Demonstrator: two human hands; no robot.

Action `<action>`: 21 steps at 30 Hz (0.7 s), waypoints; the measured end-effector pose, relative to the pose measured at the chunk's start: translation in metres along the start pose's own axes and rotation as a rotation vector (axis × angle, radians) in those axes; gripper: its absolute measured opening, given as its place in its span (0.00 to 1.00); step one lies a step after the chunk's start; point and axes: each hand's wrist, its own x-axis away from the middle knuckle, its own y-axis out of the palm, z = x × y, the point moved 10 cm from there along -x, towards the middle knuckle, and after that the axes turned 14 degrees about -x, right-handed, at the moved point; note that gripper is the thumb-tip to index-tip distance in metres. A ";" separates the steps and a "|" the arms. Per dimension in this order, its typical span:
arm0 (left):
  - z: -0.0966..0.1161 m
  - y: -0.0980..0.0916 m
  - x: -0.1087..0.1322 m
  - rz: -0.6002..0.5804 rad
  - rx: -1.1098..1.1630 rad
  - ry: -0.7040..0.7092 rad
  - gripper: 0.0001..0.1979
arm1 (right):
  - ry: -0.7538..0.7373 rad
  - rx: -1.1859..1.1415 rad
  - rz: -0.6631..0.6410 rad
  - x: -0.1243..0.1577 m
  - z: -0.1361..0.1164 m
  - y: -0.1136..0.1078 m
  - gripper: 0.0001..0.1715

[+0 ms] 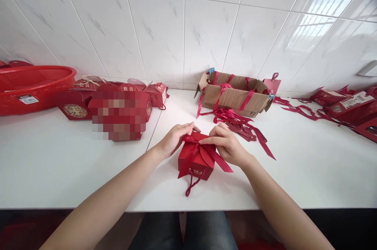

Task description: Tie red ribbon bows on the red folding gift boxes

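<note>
A small red gift box stands on the white table in front of me, with a dark red ribbon bow on its top and a twisted cord handle hanging at its front. Around the box's left and back side is my left hand, its thumb by the top edge and its other fingers partly hidden. From the right, my right hand reaches over the box. Its index finger touches the knot of the bow while the other fingers curl at the box's right side. Ribbon tails spread out to both sides.
Behind lies a cardboard box draped with ribbons and clips, a pile of loose ribbons before it. Left are several red gift boxes and a red plastic basket. More red packaging sits right, along the tiled wall.
</note>
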 end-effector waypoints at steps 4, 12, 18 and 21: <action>-0.001 0.006 0.001 -0.053 0.067 -0.014 0.24 | 0.007 -0.004 -0.019 0.001 0.000 0.001 0.29; -0.002 0.008 0.000 -0.072 0.069 -0.026 0.23 | 0.020 -0.022 -0.059 0.001 0.000 0.002 0.29; -0.001 0.005 0.000 -0.048 0.027 -0.027 0.21 | 0.022 -0.017 -0.080 0.000 -0.001 0.003 0.29; 0.000 0.002 0.000 -0.020 -0.010 -0.028 0.21 | 0.017 -0.005 -0.090 -0.001 -0.003 0.003 0.28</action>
